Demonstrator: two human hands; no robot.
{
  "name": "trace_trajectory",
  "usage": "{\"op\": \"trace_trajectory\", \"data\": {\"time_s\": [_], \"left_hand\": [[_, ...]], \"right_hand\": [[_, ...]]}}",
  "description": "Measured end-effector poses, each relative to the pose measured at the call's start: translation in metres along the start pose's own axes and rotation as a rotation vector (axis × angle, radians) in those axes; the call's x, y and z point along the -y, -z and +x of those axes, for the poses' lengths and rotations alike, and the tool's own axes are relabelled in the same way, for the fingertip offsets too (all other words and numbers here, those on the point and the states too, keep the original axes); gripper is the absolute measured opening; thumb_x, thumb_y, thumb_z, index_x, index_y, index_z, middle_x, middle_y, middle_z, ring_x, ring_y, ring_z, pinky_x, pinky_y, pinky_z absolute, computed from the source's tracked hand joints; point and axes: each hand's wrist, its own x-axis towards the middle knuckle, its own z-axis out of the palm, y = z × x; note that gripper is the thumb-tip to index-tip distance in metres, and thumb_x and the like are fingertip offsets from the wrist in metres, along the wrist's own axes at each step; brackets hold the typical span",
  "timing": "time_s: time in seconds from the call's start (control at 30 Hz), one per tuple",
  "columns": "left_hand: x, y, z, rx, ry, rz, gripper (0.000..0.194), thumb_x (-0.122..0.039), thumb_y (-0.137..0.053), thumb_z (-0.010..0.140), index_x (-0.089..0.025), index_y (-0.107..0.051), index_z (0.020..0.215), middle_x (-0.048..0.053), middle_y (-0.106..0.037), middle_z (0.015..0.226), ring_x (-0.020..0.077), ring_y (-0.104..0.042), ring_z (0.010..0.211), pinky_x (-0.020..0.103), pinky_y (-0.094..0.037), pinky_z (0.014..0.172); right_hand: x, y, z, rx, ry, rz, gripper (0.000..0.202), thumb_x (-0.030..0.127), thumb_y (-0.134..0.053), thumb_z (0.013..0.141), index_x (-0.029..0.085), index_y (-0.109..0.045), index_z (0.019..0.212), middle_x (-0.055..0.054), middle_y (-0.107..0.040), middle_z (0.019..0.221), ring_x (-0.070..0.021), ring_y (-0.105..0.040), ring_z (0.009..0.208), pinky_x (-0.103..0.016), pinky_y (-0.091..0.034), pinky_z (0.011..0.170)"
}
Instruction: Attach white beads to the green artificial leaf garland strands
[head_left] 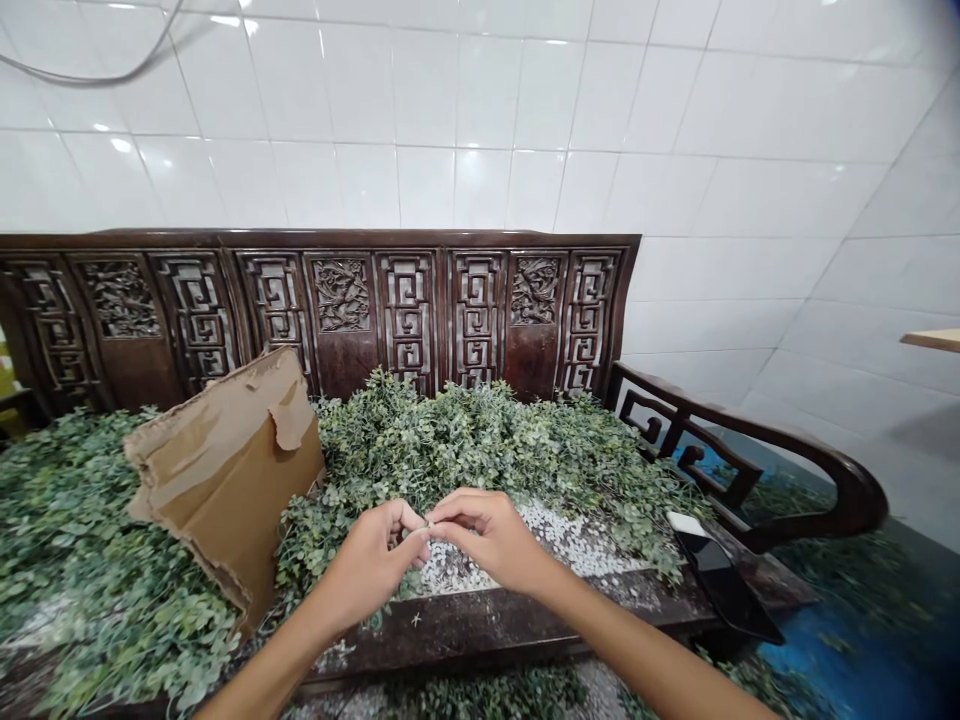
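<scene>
My left hand (382,555) is closed in a pinch, its fingertips meeting those of my right hand (491,535). Between the two pinches sits something small, pale and greenish, too tiny to make out. Both hands hover over the front of a dark wooden bench seat (495,620). Just behind them, a large heap of artificial green leaf sprigs (480,440) covers the seat. Small white pieces (577,540), looking like beads or little caps, lie scattered under and beside my right hand.
A torn cardboard sheet (240,480) stands upright at left, with more green sprigs (120,560) beyond it. On the right lie a black phone (727,590) and a small white object (686,524), near the curved armrest (817,460). The carved backrest (345,350) rises behind. Greenery also lies below the bench.
</scene>
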Motion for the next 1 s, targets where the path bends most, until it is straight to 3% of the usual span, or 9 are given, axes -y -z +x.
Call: {"op": "trace_trajectory", "data": {"time_s": [0.23, 0.6, 0.87, 1.0], "left_hand": [[-0.002, -0.001, -0.001, 0.036, -0.005, -0.031, 0.019, -0.036, -0.056, 0.082, -0.02, -0.058, 0.072, 0.001, -0.065, 0.067, 0.0177, -0.059, 0.066, 0.027, -0.045, 0.064], [-0.005, -0.007, 0.001, 0.007, 0.073, -0.09, 0.02, -0.038, -0.058, 0.075, -0.02, -0.053, 0.067, 0.001, -0.065, 0.062, 0.0171, -0.06, 0.058, 0.027, -0.045, 0.056], [-0.002, -0.013, -0.002, -0.013, 0.121, -0.032, 0.02, -0.039, -0.056, 0.073, -0.02, -0.053, 0.067, 0.001, -0.065, 0.063, 0.0175, -0.062, 0.06, 0.027, -0.045, 0.057], [0.002, -0.015, 0.001, -0.059, 0.139, -0.072, 0.021, -0.04, -0.057, 0.07, -0.02, -0.053, 0.068, 0.002, -0.066, 0.065, 0.0201, -0.064, 0.064, 0.029, -0.047, 0.06]], "right_hand": [[-0.002, -0.003, 0.0, 0.009, -0.186, 0.254, 0.017, 0.035, -0.069, 0.08, 0.018, -0.072, 0.08, -0.002, -0.07, 0.075, -0.0159, -0.064, 0.07, -0.028, -0.052, 0.067], [-0.003, -0.004, 0.002, 0.002, -0.15, 0.164, 0.02, 0.036, -0.066, 0.082, 0.018, -0.07, 0.075, -0.002, -0.064, 0.077, -0.0156, -0.059, 0.072, -0.026, -0.046, 0.065], [-0.008, -0.002, 0.001, 0.086, -0.258, 0.131, 0.013, 0.026, -0.066, 0.081, 0.016, -0.07, 0.076, -0.002, -0.064, 0.076, -0.014, -0.057, 0.068, -0.025, -0.043, 0.061], [-0.001, -0.002, 0.002, 0.077, -0.308, 0.186, 0.017, 0.029, -0.066, 0.081, 0.014, -0.068, 0.075, -0.002, -0.064, 0.069, -0.0137, -0.056, 0.063, -0.025, -0.042, 0.059]]}}
